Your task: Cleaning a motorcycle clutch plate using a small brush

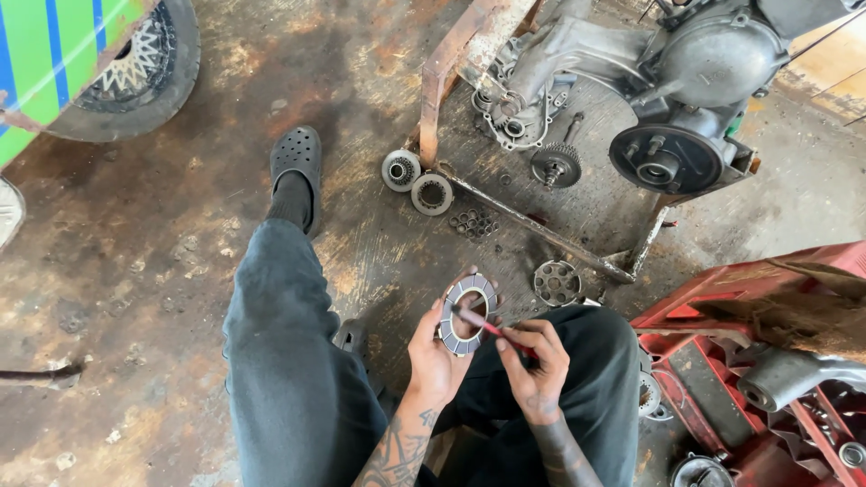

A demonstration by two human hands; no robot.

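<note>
My left hand (435, 353) holds a stack of ring-shaped clutch plates (468, 312), grey with a toothed outer edge, upright in front of me between my knees. My right hand (534, 361) grips a thin red-handled tool (483, 325) whose tip rests across the opening of the ring. Both forearms are tattooed. I sit low on a stained concrete floor with dark trousers and a black clog (298, 162) on my left foot.
An engine casing (686, 81) sits on a rusty metal frame (523, 216) ahead. Two round hubs (417, 180), a gear (556, 164), small springs (474, 222) and a holed clutch hub (557, 282) lie on the floor. A red toolbox (767, 361) stands at right, a wheel (144, 72) at top left.
</note>
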